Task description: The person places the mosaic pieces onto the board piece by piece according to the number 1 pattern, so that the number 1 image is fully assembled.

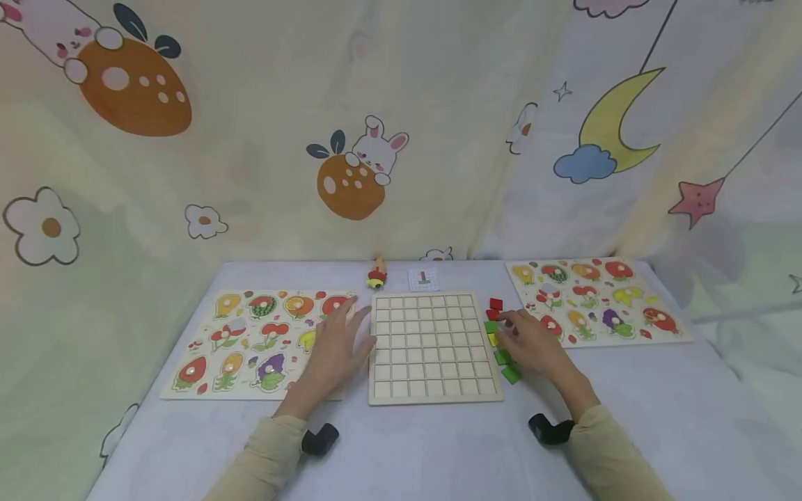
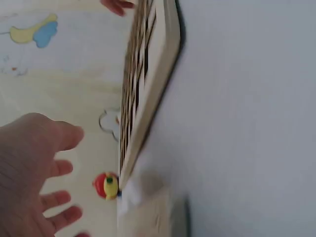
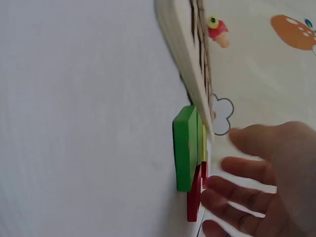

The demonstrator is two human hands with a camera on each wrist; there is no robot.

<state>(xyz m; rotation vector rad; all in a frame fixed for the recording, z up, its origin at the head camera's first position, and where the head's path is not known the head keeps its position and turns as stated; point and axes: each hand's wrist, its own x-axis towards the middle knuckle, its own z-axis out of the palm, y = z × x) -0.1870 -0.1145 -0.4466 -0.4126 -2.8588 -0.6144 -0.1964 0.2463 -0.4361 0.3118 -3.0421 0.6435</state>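
A pale wooden grid board point(image 1: 435, 401) with rows of square recesses lies at the centre of the table. My left hand point(image 1: 336, 351) hovers over the right part of a fruit puzzle board point(image 1: 234, 355), beside the grid's left edge, fingers spread and holding nothing. Small coloured tiles line the grid's right side: red tiles point(image 1: 496, 304), a yellow tile point(image 1: 493, 339) and green tiles point(image 1: 510, 374). Over them is my right hand point(image 1: 532, 342), its fingers loosely bent. In the right wrist view, nothing sits between its fingers, and a green tile point(image 3: 185, 148) stands out close by.
A second fruit puzzle board point(image 1: 595, 303) lies at the back right. Behind the grid are a small printed pattern card point(image 1: 424, 280) and a little red and yellow toy figure point(image 1: 377, 273). A patterned curtain point(image 1: 438, 139) hangs along the table's far edge.
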